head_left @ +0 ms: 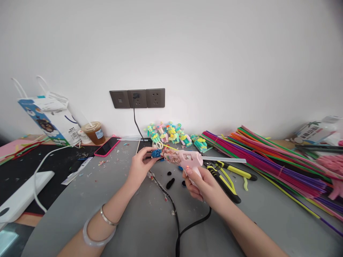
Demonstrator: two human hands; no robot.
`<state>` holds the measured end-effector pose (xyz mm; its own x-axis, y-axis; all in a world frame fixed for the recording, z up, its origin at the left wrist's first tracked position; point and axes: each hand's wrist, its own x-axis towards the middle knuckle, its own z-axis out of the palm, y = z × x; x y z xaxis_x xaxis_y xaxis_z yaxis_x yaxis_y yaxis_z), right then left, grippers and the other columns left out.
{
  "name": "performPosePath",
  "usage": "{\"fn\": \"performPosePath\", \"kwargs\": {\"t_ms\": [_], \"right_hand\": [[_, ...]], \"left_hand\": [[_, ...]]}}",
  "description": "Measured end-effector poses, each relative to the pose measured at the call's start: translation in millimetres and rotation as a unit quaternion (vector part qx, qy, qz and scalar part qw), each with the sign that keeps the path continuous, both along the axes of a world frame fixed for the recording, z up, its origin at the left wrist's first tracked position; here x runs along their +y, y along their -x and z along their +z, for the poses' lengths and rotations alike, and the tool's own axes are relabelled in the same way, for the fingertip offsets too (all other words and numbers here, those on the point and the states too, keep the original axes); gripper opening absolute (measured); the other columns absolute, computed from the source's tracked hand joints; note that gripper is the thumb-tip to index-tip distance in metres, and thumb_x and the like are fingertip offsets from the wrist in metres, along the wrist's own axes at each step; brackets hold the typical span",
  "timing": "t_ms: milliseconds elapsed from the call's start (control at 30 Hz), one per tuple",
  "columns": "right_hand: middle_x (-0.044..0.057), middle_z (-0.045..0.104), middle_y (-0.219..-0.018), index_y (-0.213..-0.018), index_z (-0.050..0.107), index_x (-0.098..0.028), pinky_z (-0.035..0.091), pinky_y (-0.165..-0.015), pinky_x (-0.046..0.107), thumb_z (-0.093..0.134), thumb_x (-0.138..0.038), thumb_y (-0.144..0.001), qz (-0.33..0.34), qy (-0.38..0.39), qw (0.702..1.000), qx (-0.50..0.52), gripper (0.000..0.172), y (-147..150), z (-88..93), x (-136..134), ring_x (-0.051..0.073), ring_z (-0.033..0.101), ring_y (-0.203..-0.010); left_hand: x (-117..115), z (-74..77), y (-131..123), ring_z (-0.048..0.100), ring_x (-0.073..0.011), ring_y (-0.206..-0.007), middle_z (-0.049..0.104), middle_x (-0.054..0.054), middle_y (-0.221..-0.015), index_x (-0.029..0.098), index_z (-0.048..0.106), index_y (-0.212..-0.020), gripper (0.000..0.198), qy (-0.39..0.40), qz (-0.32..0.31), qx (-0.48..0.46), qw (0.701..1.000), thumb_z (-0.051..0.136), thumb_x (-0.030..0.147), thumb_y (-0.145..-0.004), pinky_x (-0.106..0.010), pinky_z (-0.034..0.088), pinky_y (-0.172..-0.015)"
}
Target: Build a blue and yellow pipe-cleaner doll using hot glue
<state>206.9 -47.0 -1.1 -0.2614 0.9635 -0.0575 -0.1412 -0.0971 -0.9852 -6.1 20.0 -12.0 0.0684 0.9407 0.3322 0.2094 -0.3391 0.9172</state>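
My right hand (199,184) grips the handle of a pink hot glue gun (189,157), which points left. A clear glue stick (225,159) sticks out of its back end. The front of the gun is smeared with brownish, fuzzy residue. In my left hand (141,164) a small blue fuzzy piece (156,153) is pinched, right at the gun's nozzle; whether they touch I cannot tell. Small black fuzzy pieces (170,183) lie on the grey table below. Yellow-and-black pliers (223,182) rest just behind my right hand.
Bundles of coloured pipe cleaners (268,164) spread over the right side. Several pastel fuzzy figures (171,135) stand by the wall. A black cord (167,194) crosses the grey table (120,221). On the left are a pink-cased phone (107,146), a drink cup (93,132) and a paper bag (50,119).
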Motion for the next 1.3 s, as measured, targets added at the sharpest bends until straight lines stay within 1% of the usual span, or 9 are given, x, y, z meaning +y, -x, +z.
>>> {"fn": "performPosePath", "kwargs": {"t_ms": [167, 300, 533, 767, 867, 1000, 1067, 1167, 1300], "right_hand": [[-0.01, 0.033, -0.048, -0.077, 0.05, -0.019, 0.021, -0.036, 0.018, 0.06, -0.07, -0.082, -0.006, 0.002, 1.0, 0.002, 0.052, -0.8, -5.5, 1.8, 0.004, 0.024, -0.039], [-0.011, 0.034, -0.048, -0.075, 0.046, -0.02, 0.022, -0.036, 0.018, 0.061, -0.071, -0.08, -0.013, 0.0, 1.0, 0.006, 0.053, -0.4, -3.3, 1.5, 0.004, 0.024, -0.039], [-0.011, 0.033, -0.048, -0.073, 0.044, -0.021, 0.022, -0.036, 0.018, 0.06, -0.071, -0.08, 0.008, -0.007, 1.0, -0.006, 0.053, 0.1, 1.8, -0.6, 0.004, 0.024, -0.04], [-0.011, 0.032, -0.049, -0.074, 0.044, -0.021, 0.022, -0.036, 0.018, 0.06, -0.07, -0.081, 0.007, -0.006, 1.0, -0.004, 0.052, 0.0, -0.8, 0.2, 0.004, 0.024, -0.04], [-0.011, 0.033, -0.049, -0.08, 0.049, -0.019, 0.022, -0.035, 0.018, 0.059, -0.071, -0.082, -0.005, -0.003, 1.0, -0.003, 0.053, -1.1, -2.1, 1.1, 0.004, 0.023, -0.039], [-0.011, 0.034, -0.048, -0.093, 0.054, -0.018, 0.023, -0.036, 0.019, 0.057, -0.069, -0.085, -0.02, -0.025, 0.999, 0.006, 0.052, -2.6, 0.0, 1.0, 0.005, 0.025, -0.037], [-0.011, 0.033, -0.048, -0.085, 0.052, -0.019, 0.022, -0.036, 0.02, 0.058, -0.067, -0.085, -0.026, -0.036, 0.999, 0.016, 0.048, -2.9, 0.6, 0.6, 0.005, 0.026, -0.037], [-0.01, 0.034, -0.047, -0.074, 0.047, -0.021, 0.022, -0.036, 0.019, 0.057, -0.065, -0.087, -0.025, -0.054, 0.998, 0.029, 0.048, -3.0, -0.3, 0.2, 0.005, 0.027, -0.036], [-0.01, 0.035, -0.048, -0.078, 0.049, -0.02, 0.022, -0.035, 0.019, 0.056, -0.066, -0.086, -0.025, -0.062, 0.997, 0.024, 0.047, -3.6, -0.2, -0.1, 0.005, 0.028, -0.036]], "left_hand": [[-0.5, 0.3, -0.5, 0.072, -0.0236, -0.095, 0.074, -0.007, -0.101, 0.02, 0.068, -0.097, 0.023, 0.008, -0.011, -0.005, 1.0, 0.073, 0.03, -0.077, -0.035, 0.06, -0.084], [-1.0, 0.3, -0.6, 0.071, -0.0234, -0.094, 0.074, -0.007, -0.1, 0.02, 0.068, -0.097, 0.023, 0.009, -0.012, -0.005, 1.0, 0.072, 0.03, -0.077, -0.035, 0.06, -0.084], [0.2, 0.2, 0.2, 0.071, -0.0222, -0.091, 0.074, -0.006, -0.097, 0.02, 0.068, -0.096, 0.025, 0.009, 0.006, 0.004, 1.0, 0.074, 0.032, -0.075, -0.032, 0.059, -0.081], [0.7, -1.1, 0.0, 0.07, -0.0218, -0.091, 0.073, -0.005, -0.096, 0.02, 0.068, -0.096, 0.024, 0.015, 0.006, -0.005, 1.0, 0.074, 0.03, -0.075, -0.032, 0.058, -0.081], [-0.2, -1.1, 0.5, 0.07, -0.0229, -0.094, 0.073, -0.006, -0.098, 0.02, 0.067, -0.097, 0.024, 0.018, 0.0, -0.006, 1.0, 0.072, 0.03, -0.076, -0.034, 0.058, -0.083], [-1.8, 1.0, 0.3, 0.07, -0.0227, -0.096, 0.072, -0.007, -0.103, 0.02, 0.068, -0.099, 0.022, 0.018, -0.014, 0.002, 1.0, 0.068, 0.029, -0.079, -0.034, 0.057, -0.085], [-2.3, 1.9, -0.1, 0.07, -0.0221, -0.096, 0.072, -0.007, -0.104, 0.02, 0.069, -0.1, 0.022, 0.017, -0.018, 0.001, 1.0, 0.067, 0.028, -0.079, -0.033, 0.057, -0.085], [-2.5, 1.7, 0.1, 0.069, -0.0217, -0.095, 0.072, -0.007, -0.106, 0.02, 0.07, -0.101, 0.024, 0.014, -0.019, 0.001, 1.0, 0.067, 0.025, -0.078, -0.032, 0.057, -0.083], [-2.4, -0.2, 1.4, 0.068, -0.0215, -0.095, 0.072, -0.008, -0.11, 0.02, 0.071, -0.104, 0.027, 0.005, -0.023, 0.011, 1.0, 0.065, 0.024, -0.078, -0.032, 0.056, -0.082]]}}
